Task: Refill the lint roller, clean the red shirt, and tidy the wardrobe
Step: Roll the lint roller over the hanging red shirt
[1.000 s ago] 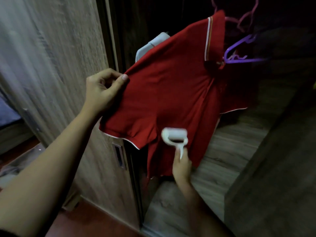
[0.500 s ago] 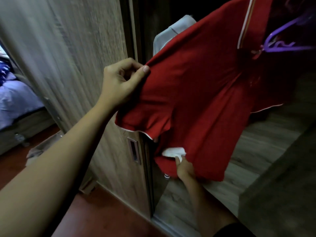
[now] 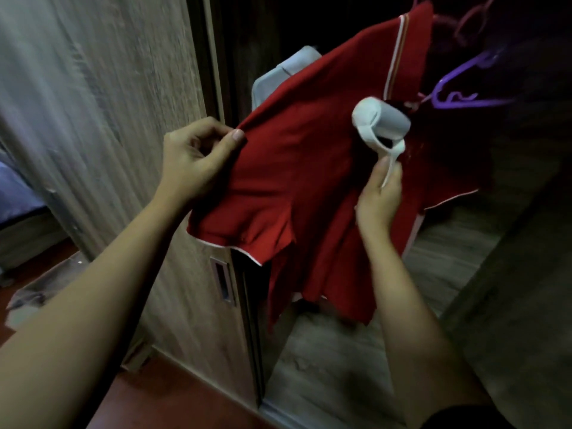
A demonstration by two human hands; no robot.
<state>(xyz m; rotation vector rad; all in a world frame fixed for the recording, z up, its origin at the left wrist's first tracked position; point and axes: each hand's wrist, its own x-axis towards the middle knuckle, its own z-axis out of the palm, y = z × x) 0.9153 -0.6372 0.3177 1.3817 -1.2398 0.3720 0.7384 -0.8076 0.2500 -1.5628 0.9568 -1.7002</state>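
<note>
The red shirt (image 3: 303, 181) hangs in the open wardrobe from a purple hanger (image 3: 458, 94), its collar with white trim at the top right. My left hand (image 3: 195, 162) pinches the shirt's left sleeve and pulls the cloth out to the left. My right hand (image 3: 379, 196) grips the thin white handle of the lint roller (image 3: 382, 123). The roller's white drum lies against the shirt's upper chest, just below the collar.
A wooden sliding door (image 3: 117, 119) with a recessed handle (image 3: 222, 281) stands at the left. A pale grey garment (image 3: 278, 75) hangs behind the shirt. The wardrobe's wooden floor (image 3: 334, 351) lies below. A bed with blue bedding (image 3: 15, 193) shows at the far left.
My right hand has carried the lint roller from the shirt's lower hem up to the chest near the collar. My left hand still holds the sleeve.
</note>
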